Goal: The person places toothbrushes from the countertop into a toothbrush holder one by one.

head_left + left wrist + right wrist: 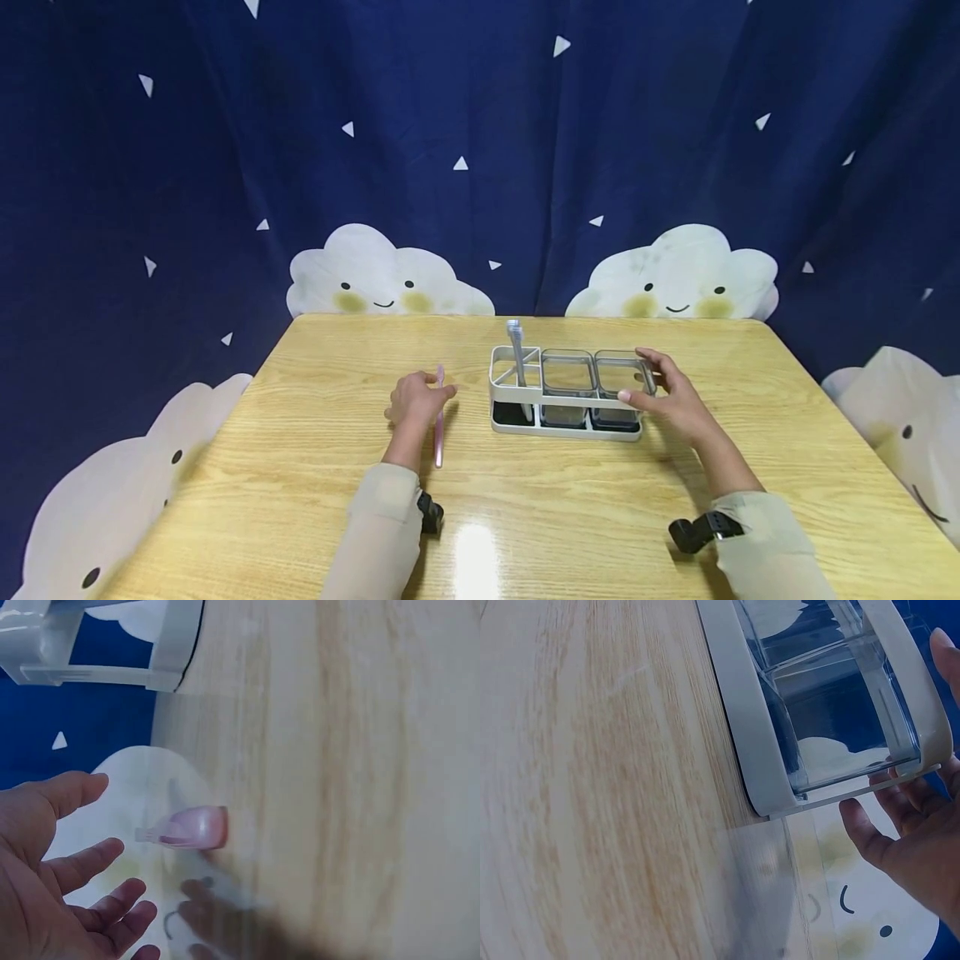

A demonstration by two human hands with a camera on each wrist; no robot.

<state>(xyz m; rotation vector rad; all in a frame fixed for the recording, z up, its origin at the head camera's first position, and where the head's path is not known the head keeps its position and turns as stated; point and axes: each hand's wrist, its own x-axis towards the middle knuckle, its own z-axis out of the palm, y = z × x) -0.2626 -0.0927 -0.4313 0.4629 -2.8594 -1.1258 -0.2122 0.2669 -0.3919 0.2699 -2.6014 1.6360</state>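
Hands at Rack and Toothbrush

Rack (567,407) stands upright on the table (300,500), near its middle. It is a white frame with three compartments in a row. The left compartment holds a grey toothbrush (516,350), upright with a slight tilt. The middle and right compartments each hold a clear cup (567,373).

Right hand (670,398) is at the right end of the rack. Fingers are extended over the top rail and the thumb lies against the lower front edge. In the right wrist view the fingertips (943,645) touch the rail (904,667) and the remaining fingers lie just under the end of the frame. The hand is spread against the rack, not curled round it.

Left hand (415,402) rests on the table to the left of the rack, well apart from it. A pink toothbrush (439,417) lies flat on the table along the hand's right side, handle toward the person. In the left wrist view the fingers (90,862) are apart and relaxed, and the pink toothbrush (187,827) lies just beside them. Contact cannot be told; the hand does not grip it.

Behind the table hangs a dark blue curtain (480,150) printed with clouds.
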